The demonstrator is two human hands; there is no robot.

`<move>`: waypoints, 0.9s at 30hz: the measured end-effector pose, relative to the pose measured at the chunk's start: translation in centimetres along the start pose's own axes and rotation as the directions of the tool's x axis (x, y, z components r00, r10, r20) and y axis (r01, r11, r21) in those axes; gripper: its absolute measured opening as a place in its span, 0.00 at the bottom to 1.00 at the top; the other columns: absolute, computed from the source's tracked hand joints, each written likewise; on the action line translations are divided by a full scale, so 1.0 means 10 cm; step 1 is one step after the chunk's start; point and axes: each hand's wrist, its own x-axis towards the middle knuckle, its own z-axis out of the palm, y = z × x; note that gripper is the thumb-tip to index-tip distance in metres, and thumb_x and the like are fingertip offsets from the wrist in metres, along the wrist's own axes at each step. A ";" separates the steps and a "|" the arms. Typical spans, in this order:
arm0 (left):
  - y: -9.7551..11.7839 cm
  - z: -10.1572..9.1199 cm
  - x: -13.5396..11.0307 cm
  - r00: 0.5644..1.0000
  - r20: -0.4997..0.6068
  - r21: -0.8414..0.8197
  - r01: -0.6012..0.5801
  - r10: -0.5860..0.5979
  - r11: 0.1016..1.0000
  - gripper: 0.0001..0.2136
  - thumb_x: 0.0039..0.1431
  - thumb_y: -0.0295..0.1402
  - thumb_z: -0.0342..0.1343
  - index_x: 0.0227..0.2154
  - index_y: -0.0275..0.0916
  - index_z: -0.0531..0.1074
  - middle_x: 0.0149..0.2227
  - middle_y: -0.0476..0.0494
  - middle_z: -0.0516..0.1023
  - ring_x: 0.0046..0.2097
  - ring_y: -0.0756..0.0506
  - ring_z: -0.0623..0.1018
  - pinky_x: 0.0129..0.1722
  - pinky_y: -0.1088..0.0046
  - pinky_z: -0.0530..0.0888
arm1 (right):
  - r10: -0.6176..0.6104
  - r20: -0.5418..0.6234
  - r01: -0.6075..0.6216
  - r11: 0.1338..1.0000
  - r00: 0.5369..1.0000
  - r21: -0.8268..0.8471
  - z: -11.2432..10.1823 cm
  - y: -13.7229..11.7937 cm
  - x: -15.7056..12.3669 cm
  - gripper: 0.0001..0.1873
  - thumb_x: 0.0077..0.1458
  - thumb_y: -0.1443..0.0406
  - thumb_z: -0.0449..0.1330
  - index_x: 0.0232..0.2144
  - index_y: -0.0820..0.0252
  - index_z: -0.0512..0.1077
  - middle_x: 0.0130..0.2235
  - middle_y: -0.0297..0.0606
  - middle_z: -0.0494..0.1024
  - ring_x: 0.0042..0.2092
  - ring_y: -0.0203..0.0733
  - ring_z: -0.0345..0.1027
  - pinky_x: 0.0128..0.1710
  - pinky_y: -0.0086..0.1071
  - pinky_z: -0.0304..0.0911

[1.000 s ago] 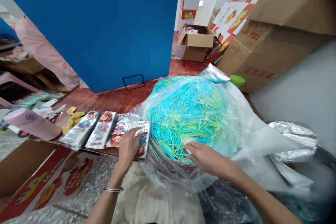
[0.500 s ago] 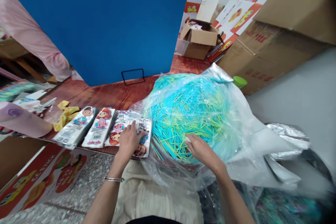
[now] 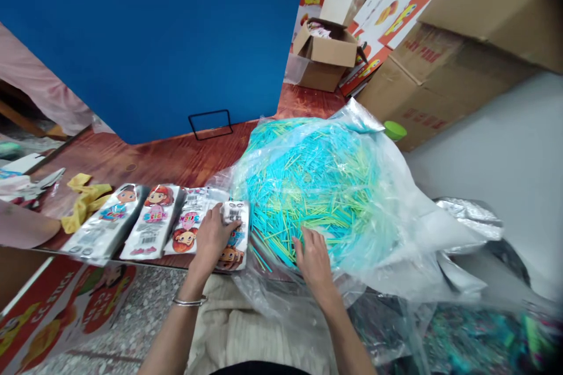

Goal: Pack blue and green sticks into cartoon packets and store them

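Observation:
My left hand [image 3: 213,239] lies over two stacks of printed plastic pouches, its thumb stretched out across the nearer stack [image 3: 235,255]. The other stack, with a red-haired cartoon girl [image 3: 183,239], is partly under the fingers. Two more pouch stacks stand to the left, one with a red-haired girl [image 3: 153,217] and one with a dark-haired boy [image 3: 112,220]. A large heap of thin blue and yellow-green sticks [image 3: 303,176] lies in a clear plastic bag [image 3: 382,234]. At the heap's front edge my right hand [image 3: 314,258] rests with fingers apart, and I see nothing in it.
A blue panel [image 3: 153,41] stands at the table's back, with a black wire frame [image 3: 211,125] before it. On the left are a yellow cloth [image 3: 83,202], scissors [image 3: 39,184] and a pink cylinder [image 3: 26,225]. Cardboard boxes [image 3: 440,82] are stacked on the right.
My right hand has drawn back toward the heap's front edge and its fingers have spread. My left hand stays on the pouches. The whole view has shifted slightly.

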 end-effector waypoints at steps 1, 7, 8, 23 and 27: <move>-0.01 -0.01 0.01 1.000 0.011 -0.034 0.025 -0.024 0.999 0.28 0.53 0.45 0.54 0.53 0.33 0.60 0.40 0.38 0.74 0.42 0.40 0.75 0.36 0.70 0.68 | 0.007 -0.017 -0.007 1.000 1.000 -0.004 0.01 -0.05 0.04 0.17 0.62 0.61 0.46 0.47 0.65 0.66 0.42 0.50 0.73 0.46 0.50 0.63 0.43 0.42 0.61; -0.08 -0.06 0.05 0.990 0.120 -0.139 0.092 -0.076 0.986 0.19 0.55 0.42 0.51 0.48 0.40 0.62 0.30 0.49 0.74 0.32 0.44 0.76 0.27 0.74 0.63 | 0.044 0.030 -0.043 0.998 0.999 -0.044 0.08 -0.34 0.24 0.14 0.61 0.62 0.49 0.44 0.64 0.68 0.38 0.47 0.72 0.43 0.49 0.63 0.41 0.40 0.60; -0.09 -0.07 0.06 0.989 0.125 -0.149 0.091 -0.073 0.985 0.18 0.56 0.41 0.50 0.47 0.40 0.63 0.30 0.49 0.74 0.32 0.45 0.76 0.27 0.74 0.63 | 0.057 0.037 -0.055 0.996 0.998 -0.065 0.10 -0.37 0.27 0.14 0.60 0.63 0.49 0.44 0.64 0.68 0.37 0.46 0.72 0.43 0.49 0.63 0.41 0.40 0.60; -0.01 -0.09 0.16 0.978 0.207 -0.067 -0.002 0.016 0.998 0.16 0.55 0.47 0.50 0.36 0.39 0.67 0.31 0.46 0.76 0.33 0.44 0.76 0.26 0.75 0.61 | 0.196 0.231 -0.127 0.951 0.953 -0.283 0.18 -0.58 0.45 0.07 0.57 0.67 0.54 0.36 0.66 0.69 0.37 0.50 0.71 0.41 0.53 0.63 0.40 0.43 0.55; -0.06 -0.10 0.16 0.969 0.229 -0.092 -0.075 0.094 0.993 0.13 0.58 0.43 0.47 0.29 0.40 0.70 0.31 0.46 0.77 0.33 0.45 0.76 0.28 0.75 0.62 | 0.143 0.221 -0.082 0.962 0.965 -0.262 0.21 -0.49 0.44 0.08 0.59 0.69 0.49 0.36 0.64 0.68 0.37 0.49 0.71 0.41 0.51 0.62 0.40 0.42 0.55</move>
